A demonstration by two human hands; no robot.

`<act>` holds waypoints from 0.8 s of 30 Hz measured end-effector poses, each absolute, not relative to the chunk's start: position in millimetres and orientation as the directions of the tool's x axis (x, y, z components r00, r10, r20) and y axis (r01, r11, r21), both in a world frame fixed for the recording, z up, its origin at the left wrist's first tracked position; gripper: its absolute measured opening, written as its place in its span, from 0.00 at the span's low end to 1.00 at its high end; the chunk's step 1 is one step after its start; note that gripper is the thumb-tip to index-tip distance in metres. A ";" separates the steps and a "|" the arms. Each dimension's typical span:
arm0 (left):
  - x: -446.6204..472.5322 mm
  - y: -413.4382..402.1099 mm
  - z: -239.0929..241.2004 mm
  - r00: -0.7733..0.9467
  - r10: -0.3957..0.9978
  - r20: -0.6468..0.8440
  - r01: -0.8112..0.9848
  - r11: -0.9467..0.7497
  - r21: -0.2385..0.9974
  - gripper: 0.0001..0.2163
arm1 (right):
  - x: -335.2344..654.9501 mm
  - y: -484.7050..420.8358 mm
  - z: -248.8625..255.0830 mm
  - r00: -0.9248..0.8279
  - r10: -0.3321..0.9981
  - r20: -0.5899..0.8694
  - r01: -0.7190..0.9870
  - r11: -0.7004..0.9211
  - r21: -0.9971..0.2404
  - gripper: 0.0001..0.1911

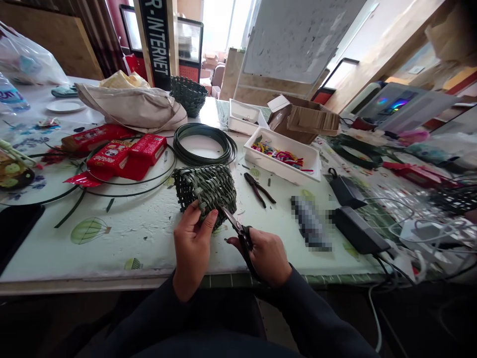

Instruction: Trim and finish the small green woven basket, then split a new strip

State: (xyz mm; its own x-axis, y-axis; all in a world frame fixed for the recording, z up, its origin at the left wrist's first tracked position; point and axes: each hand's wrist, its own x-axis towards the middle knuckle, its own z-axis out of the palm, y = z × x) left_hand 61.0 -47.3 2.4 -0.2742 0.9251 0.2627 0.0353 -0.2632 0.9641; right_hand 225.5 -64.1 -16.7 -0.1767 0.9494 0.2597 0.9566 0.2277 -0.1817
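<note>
A small dark green woven basket (218, 186) lies on its side on the table in front of me. My left hand (194, 238) pinches its near edge between thumb and fingers. Black-handled scissors (238, 228) are in my right hand (270, 253), their blades pointing up and left at the basket's weave. The blade tips reach the basket near my left thumb; whether a strand lies between them I cannot tell. Right of the basket rest dark-handled pliers (258, 188). Behind it sits a coil of green strip (203, 141).
A white tray (283, 166) of colourful pieces, a smaller white tray (242, 122) and a cardboard box (303, 119) stand behind. Red packets (128, 156) and loose strips lie left. Black power adapters (359, 231) with cables lie right. Another woven basket (189, 94) stands farther back.
</note>
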 end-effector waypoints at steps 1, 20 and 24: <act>61.3 -47.0 2.3 -0.281 0.920 0.275 0.055 -0.271 0.961 0.07 | 224.9 -64.7 -17.3 -0.168 0.951 0.260 0.954 0.223 -0.199 0.30; 75.1 -26.4 -17.2 -0.370 0.817 0.443 0.170 -0.409 0.897 0.07 | 239.4 -33.6 -34.5 -0.131 0.905 0.406 0.958 0.222 -0.185 0.29; 64.7 -31.1 -14.9 -0.319 0.869 0.379 0.091 -0.370 0.925 0.07 | 243.9 -41.5 -22.5 0.001 0.968 0.253 0.909 0.105 -0.403 0.30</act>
State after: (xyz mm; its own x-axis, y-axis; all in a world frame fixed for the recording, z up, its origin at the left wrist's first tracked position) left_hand 64.7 -31.1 -14.9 -0.3191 0.8688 0.3786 0.0911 -0.3695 0.9248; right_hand 243.9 -41.5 -22.5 0.0006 0.9676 0.2527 0.9093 0.1046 -0.4027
